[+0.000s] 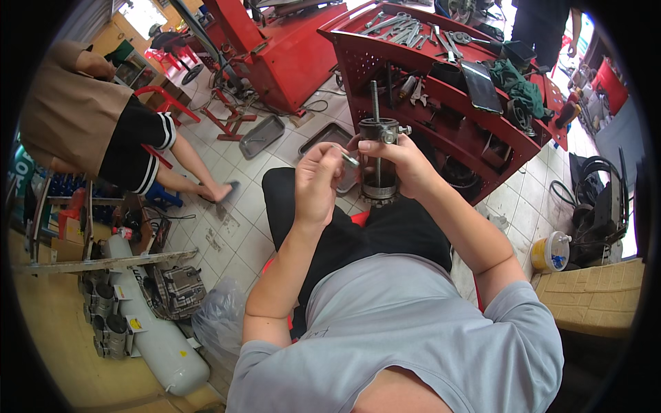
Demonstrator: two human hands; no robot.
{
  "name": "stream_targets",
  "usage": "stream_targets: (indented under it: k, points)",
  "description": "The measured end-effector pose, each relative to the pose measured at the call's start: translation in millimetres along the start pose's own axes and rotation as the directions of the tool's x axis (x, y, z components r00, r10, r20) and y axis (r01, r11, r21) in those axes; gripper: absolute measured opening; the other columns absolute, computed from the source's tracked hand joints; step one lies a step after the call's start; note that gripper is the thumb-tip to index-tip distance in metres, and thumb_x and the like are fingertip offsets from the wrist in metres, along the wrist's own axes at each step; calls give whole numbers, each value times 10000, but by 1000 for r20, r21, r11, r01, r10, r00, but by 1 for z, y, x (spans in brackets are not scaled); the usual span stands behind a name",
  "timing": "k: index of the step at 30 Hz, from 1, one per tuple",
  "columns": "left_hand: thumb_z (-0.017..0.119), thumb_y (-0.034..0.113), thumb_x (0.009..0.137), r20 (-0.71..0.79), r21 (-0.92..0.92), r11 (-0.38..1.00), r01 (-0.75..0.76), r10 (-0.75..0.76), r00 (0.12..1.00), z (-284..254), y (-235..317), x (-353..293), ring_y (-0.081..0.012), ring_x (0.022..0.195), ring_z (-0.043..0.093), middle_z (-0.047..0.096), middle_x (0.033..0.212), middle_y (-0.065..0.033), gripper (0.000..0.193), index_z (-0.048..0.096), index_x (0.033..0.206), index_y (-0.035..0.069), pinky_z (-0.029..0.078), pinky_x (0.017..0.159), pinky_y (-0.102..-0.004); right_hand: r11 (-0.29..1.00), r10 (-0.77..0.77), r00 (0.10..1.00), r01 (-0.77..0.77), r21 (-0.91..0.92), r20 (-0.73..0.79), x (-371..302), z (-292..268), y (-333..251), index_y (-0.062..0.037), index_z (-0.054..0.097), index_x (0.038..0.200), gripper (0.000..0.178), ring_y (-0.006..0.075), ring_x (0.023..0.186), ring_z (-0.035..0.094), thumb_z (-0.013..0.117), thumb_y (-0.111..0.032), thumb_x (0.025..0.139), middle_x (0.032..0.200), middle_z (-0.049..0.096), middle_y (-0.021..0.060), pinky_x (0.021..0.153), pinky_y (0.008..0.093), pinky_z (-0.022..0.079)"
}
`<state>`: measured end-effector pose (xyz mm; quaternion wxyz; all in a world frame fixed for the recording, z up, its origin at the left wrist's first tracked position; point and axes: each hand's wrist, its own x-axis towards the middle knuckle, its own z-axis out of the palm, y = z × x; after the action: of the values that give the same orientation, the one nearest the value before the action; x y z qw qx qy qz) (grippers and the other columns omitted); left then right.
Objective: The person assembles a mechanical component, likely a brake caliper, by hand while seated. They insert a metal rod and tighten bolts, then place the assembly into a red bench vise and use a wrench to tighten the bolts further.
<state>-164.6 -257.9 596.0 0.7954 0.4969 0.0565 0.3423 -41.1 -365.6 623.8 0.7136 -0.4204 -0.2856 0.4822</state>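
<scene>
Metal tube (379, 172) with a long rod is over the black-clad lap (372, 237), near the red cart's (352, 63) left edge. The right hand (405, 160) wraps round it; the left hand (319, 173) pinches a small shiny piece (351, 160).

Your left hand (319, 177) has room toward nine o'clock above the floor tiles (252, 194); a red tool cart (352, 63) obstructs your right hand (399, 160) at one o'clock.

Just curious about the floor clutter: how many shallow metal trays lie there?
2 in view: one tray beyond and left of the left hand, the other tray right behind that hand, which partly hides it. Others may be hidden.
</scene>
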Motion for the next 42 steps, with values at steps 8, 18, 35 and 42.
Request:
stream_targets:
  k: [8, 18, 35, 42]
  points:
    - [673, 89, 829, 131, 633, 691, -348, 348, 928, 3, -4, -3, -57, 631, 388, 459, 693, 21, 102, 662, 870, -4, 322, 552, -206, 975, 137, 990, -138, 173, 19, 0, 1, 8, -27, 571, 1063, 322, 178, 883, 607, 534, -219, 808, 971, 609, 66, 823, 374, 488]
    - [667, 94, 844, 78, 698, 636, -329, 389, 918, -4, -7, 4, -37, 607, 394, 466, 693, 30, 113, 677, 897, -5, 322, 526, -200, 959, 134, 990, -121, 257, -35, -2, 9, 11, -31, 606, 954, 188, 164, 779, 612, 560, -99, 785, 852, 619, 67, 717, 338, 512]
    - [649, 156, 884, -184, 252, 966, -65, 113, 976, -8, -31, 6, 9, 535, 425, 539, 715, 51, 151, 643, 922, 10, 335, 472, -153, 967, 76, 996, -60, 247, -52, 7, 3, 18, -33, 634, 912, 136, 144, 706, 635, 692, -105, 814, 807, 650, 54, 657, 310, 522]
    - [466, 364, 971, -96, -83, 936, 342, -349, 932, -7, -33, 11, -83, 743, 548, 578, 868, -6, 332, 580, 1022, 57, 463, 628, -238, 987, -1, 992, 20, 157, -125, 14, -8, 19, -29, 613, 920, 162, 164, 747, 640, 698, -72, 788, 843, 653, 68, 695, 326, 525]
